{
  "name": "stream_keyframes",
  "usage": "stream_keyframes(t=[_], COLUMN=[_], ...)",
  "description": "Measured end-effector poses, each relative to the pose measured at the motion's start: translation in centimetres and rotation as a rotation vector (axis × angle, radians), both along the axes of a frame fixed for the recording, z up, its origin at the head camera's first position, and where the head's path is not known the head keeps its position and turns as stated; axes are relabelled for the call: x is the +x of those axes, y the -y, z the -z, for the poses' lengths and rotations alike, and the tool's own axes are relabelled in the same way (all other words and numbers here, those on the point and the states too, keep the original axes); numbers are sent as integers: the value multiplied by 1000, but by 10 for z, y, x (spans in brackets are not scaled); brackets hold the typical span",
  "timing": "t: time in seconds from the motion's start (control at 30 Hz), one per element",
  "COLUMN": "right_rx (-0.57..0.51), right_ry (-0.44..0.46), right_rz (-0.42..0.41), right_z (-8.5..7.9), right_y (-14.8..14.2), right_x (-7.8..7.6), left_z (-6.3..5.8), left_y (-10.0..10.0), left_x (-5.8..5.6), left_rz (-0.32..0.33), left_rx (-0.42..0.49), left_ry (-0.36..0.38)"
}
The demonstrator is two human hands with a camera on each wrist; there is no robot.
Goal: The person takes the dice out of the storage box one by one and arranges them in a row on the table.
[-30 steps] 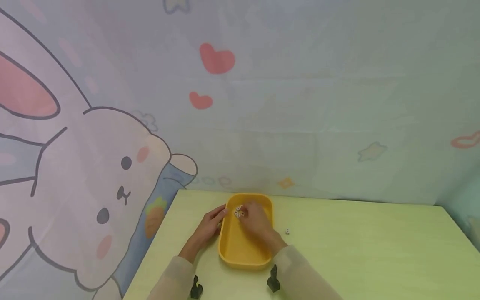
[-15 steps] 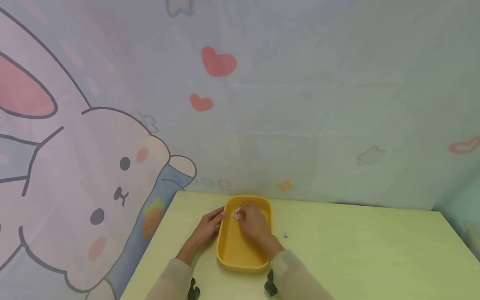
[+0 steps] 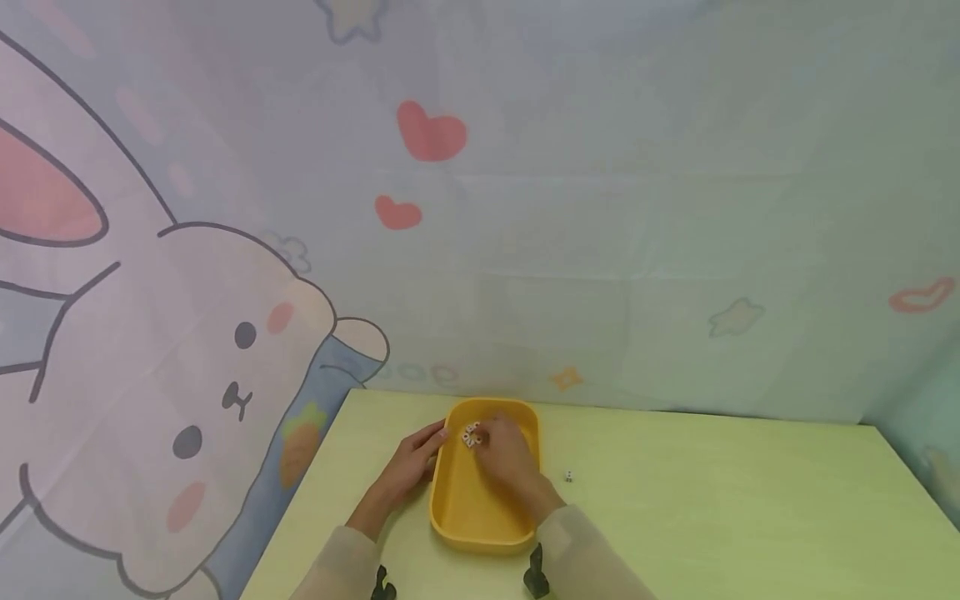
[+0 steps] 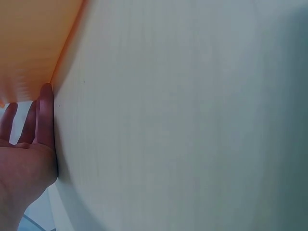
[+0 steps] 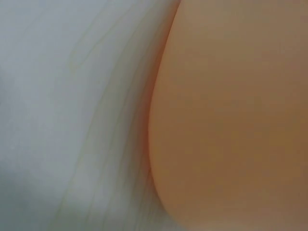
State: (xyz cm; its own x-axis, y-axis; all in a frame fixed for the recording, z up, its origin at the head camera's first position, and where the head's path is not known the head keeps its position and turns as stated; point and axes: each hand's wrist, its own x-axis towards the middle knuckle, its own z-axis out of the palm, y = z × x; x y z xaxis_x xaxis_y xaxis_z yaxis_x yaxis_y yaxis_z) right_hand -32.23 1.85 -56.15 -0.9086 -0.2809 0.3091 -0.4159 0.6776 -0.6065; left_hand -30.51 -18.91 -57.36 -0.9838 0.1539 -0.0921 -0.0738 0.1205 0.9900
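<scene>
In the head view a yellow rectangular tray with rounded corners lies on the table. Several small white dice sit clustered at its far left end. My right hand reaches into the tray, thumb and fingertips bent together at a die on the cluster's right side; the hand's back partly hides this. My left hand is at the tray's left side, thumb at the rim. The left wrist view shows its straight fingers touching the tray's outer wall. Only the tray's outside and the tabletop appear in the right wrist view.
One loose die lies on the pale yellow-green table, right of the tray. A cloth backdrop printed with a rabbit and hearts rises behind the table's far edge. Small black devices show beside the sleeves.
The whole scene sits slightly lower in the head view. Both hands keep their places at the tray; the dice by my right fingertips show a slightly different arrangement.
</scene>
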Motion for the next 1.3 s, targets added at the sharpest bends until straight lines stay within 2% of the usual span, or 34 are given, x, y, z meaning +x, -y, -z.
stream_keyframes(t=[0.23, 0.63, 0.87, 1.17, 1.3], right_rx=[26, 106, 132, 238, 287], right_ry=[5, 34, 31, 71, 38], right_rz=[38, -7, -26, -43, -58], right_z=[-1, -4, -5, -6, -6], right_y=[1, 2, 3, 7, 8], right_x=[3, 7, 10, 12, 12], left_z=[0, -4, -2, -1, -1], left_y=[0, 1, 2, 2, 2], left_x=[0, 4, 5, 4, 3], left_rz=[-9, 18, 12, 16, 15], left_rx=[0, -18, 3, 2, -5], left_ry=[14, 2, 10, 14, -1])
